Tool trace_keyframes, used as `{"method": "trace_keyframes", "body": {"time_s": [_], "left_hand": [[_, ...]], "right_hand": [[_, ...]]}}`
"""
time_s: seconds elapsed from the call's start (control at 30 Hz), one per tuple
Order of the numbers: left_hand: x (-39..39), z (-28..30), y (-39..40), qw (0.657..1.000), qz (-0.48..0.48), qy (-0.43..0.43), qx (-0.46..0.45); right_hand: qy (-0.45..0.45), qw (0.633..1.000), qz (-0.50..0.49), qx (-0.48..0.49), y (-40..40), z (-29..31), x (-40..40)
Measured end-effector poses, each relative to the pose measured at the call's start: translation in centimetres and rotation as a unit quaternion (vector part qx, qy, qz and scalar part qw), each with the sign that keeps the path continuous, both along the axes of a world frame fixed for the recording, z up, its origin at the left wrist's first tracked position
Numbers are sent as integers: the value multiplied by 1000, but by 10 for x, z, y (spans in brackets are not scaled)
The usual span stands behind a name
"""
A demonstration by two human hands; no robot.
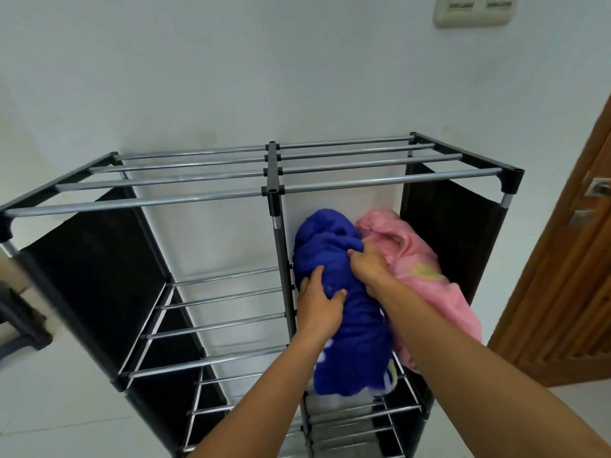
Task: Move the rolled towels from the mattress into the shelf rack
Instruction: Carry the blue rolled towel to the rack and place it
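The left hand (319,300) grips the side of the blue rolled towel (344,309), fingers spread along its left flank and thumb curled onto the top. The right hand (367,264) pinches a fold of the same towel near its upper end, fingers curled into the cloth. The blue towel lies lengthwise on the rods of the upper right compartment of the shelf rack (271,180), its near end hanging over the front rod. Just beside it on the right, touching it, lies the pink rolled towel (426,269) in the same compartment, against the rack's dark fabric side panel (453,219). The left compartments hold only bare metal rods. Behind the rack is a white wall (198,77); a wooden door (568,285) stands to the right.
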State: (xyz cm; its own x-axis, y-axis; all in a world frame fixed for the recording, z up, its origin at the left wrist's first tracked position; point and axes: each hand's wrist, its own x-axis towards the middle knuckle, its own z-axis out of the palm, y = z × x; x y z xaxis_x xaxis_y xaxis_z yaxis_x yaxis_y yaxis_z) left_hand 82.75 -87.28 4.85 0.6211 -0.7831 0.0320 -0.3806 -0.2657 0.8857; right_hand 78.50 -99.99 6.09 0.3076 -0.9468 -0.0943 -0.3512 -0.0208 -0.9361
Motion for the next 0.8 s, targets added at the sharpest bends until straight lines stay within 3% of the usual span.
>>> {"method": "trace_keyframes", "body": {"time_s": [0.2,0.4,0.5,0.67,0.8], "left_hand": [[2,-8,2,998,-13,45,32],[4,-9,0,996,-20,79,46],[-7,1,4,998,-7,22,54],[-49,27,18,992,-18,-109,-58],[-94,34,31,975,-84,-127,-161]], "right_hand": [[34,999,40,6,-11,-20,-2],[138,984,109,-34,23,27,-21],[133,980,128,-78,32,51,-41],[86,979,114,-142,61,74,-115],[46,985,74,-147,84,60,-199]]}}
